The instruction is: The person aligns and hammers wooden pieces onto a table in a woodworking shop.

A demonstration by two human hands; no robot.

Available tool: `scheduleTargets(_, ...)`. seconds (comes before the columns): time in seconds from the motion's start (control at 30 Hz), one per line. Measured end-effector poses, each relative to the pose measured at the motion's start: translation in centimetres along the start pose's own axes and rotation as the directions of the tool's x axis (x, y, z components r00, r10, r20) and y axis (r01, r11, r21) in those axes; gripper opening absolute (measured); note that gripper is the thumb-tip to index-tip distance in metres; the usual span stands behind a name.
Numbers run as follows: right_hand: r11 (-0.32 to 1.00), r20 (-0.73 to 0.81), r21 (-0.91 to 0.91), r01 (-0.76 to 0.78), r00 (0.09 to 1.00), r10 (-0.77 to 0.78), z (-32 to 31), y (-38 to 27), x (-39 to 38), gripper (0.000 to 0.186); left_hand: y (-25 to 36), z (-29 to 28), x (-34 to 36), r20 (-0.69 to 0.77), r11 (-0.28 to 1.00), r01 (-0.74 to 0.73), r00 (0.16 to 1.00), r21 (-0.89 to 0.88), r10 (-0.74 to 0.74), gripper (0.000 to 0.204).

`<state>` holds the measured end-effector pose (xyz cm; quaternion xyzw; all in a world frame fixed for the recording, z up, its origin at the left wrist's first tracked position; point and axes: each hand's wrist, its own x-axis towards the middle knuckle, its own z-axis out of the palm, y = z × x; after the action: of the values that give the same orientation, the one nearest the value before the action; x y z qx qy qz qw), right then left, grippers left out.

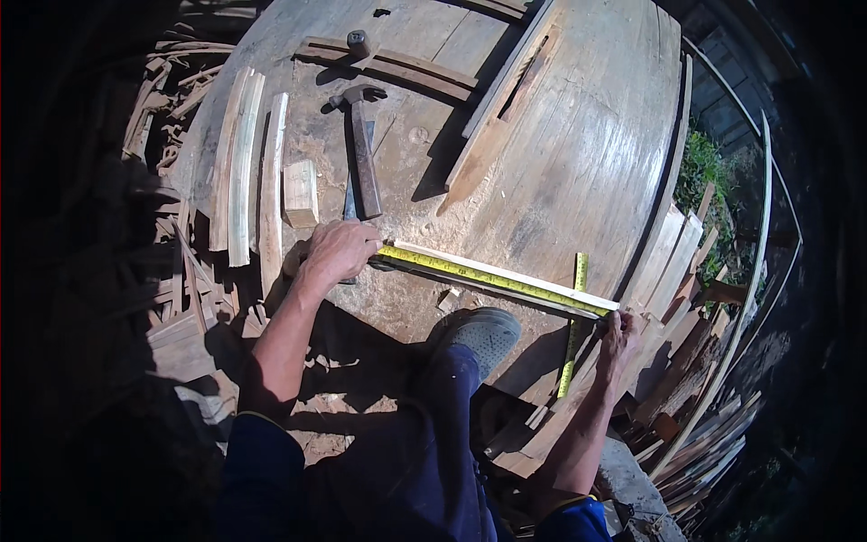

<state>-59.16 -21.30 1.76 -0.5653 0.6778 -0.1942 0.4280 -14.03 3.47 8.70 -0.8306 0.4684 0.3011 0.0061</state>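
A yellow tape measure (pixel 479 275) is stretched along a pale wooden strip (pixel 533 282), which lies crosswise in front of me on the workbench. The fingers of my left hand (pixel 339 251) are closed on the tape at the strip's left end. At the right end my right hand (pixel 619 341) pinches the tape close to the wood. Another stretch of yellow tape (pixel 568 361) crosses beneath the strip, and I cannot see how the two lengths join. A claw hammer (pixel 364 163) and a small wooden block (pixel 300 194) lie beyond my left hand.
The worn wooden workbench (pixel 596 144) carries a long slotted board (pixel 506 108), sawdust and several pale slats (pixel 242 167) at left. My shoe (pixel 488 339) rests at the bench's near edge. Scrap wood is piled left and right, with green plants (pixel 703 172) at right.
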Motion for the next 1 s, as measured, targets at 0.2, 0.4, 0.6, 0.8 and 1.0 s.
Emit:
scheduleTargets(0.2, 0.978, 0.03, -0.187, 0.096, 0.995, -0.092, -0.2, -1.2, 0.4, 0.028, 0.9, 2.7, 0.4, -0.073, 0.999, -0.026, 0.997, -0.028, 0.024, 0.022)
scheduleTargets(0.4, 0.924, -0.007, -0.311, 0.224, 0.971, -0.237, -0.6, 0.1, 0.9, 0.033, 0.9, 3.0, 0.5, -0.086, 0.999, -0.036, 0.996, -0.042, 0.032, 0.025)
scheduleTargets(0.6, 0.95, 0.029, -0.245, 0.196, 0.98, -0.195, 0.3, -1.1, 0.2, 0.034, 0.4, 2.9, 0.5, -0.055, 0.996, -0.057, 0.997, -0.072, 0.053, 0.026)
scheduleTargets(0.8, 0.919, -0.014, -0.34, 0.202, 0.976, -0.219, -0.1, 0.7, 1.5, 0.034, 0.5, 2.6, 0.9, 0.015, 0.997, -0.025, 1.0, -0.066, 0.026, 0.025)
scheduleTargets(1.0, 0.96, -0.016, -0.248, 0.13, 0.99, -0.138, -0.3, 0.2, 1.1, 0.036, -0.5, 3.8, 1.6, 0.035, 0.994, 0.019, 0.999, -0.105, -0.015, 0.019)
